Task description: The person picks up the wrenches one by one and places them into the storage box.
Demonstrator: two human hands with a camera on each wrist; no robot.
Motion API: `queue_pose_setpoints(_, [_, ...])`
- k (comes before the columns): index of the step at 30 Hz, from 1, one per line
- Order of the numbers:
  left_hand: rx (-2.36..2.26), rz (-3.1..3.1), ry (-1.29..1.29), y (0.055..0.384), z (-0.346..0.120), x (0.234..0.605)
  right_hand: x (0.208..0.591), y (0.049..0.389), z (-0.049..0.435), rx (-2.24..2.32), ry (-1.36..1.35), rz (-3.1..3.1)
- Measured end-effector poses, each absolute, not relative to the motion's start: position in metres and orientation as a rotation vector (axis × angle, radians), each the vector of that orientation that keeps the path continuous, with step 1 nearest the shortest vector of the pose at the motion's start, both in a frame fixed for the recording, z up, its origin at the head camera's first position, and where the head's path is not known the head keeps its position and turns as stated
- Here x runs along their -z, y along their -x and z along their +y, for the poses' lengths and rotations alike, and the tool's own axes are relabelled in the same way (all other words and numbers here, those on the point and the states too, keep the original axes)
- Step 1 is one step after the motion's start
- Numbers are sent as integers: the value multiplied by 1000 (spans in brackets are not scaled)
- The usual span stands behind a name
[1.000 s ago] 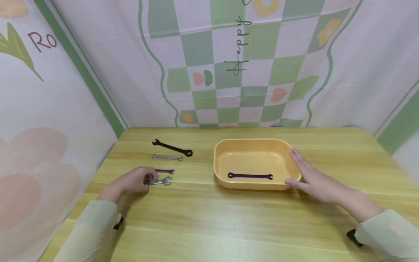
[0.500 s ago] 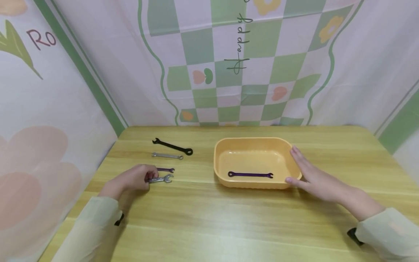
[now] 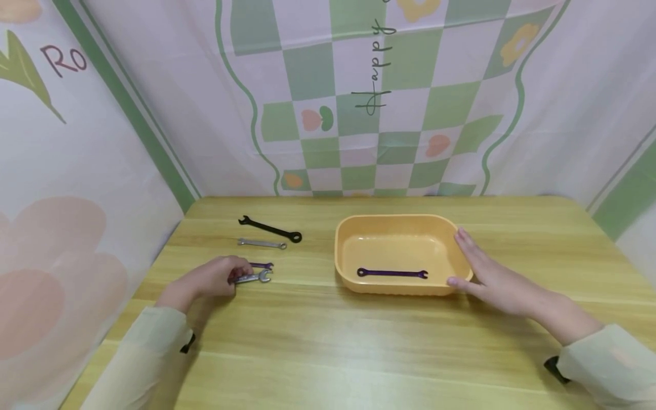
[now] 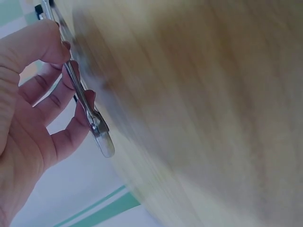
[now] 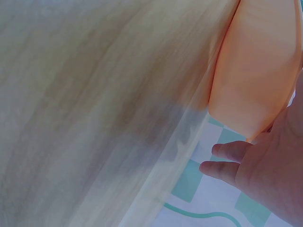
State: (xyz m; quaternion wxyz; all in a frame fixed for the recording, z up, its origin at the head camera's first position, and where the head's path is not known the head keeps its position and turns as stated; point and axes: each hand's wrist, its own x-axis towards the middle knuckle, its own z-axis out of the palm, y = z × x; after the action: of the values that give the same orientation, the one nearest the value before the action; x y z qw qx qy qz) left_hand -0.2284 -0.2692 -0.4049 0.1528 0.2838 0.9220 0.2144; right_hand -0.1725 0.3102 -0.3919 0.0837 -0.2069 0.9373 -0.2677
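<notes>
My left hand [image 3: 217, 276] pinches a silver wrench [image 3: 256, 277] between thumb and fingers, its open jaw end pointing right. In the left wrist view the wrench [image 4: 87, 106] lies across the fingers, close over the table. Just behind it is a small purple wrench [image 3: 263, 266], partly hidden by the hand. My right hand [image 3: 497, 285] rests against the right end of a yellow plastic basin [image 3: 402, 287], fingers stretched along the rim and thumb at the front corner. In the right wrist view two fingers [image 5: 220, 170] extend straight beside the basin [image 5: 255, 66]. A dark purple wrench [image 3: 392, 273] lies inside the basin.
Behind the left hand, a black wrench [image 3: 270, 229] and a slim silver wrench [image 3: 262, 244] lie on the wooden table [image 3: 328, 341]. A patterned curtain [image 3: 359, 114] hangs along the table's back edge, and another printed sheet [image 3: 92, 171] stands at the left.
The left hand has shifted slightly to the right with the silver wrench, covering more of the small purple wrench. My right hand and the basin have stayed in place.
</notes>
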Motion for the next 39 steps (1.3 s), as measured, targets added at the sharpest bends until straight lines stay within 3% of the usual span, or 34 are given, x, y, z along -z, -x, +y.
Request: queue_pose_setpoints(39, [-604,2694,-850,230,-255,388,393,173,311,803,623,2800])
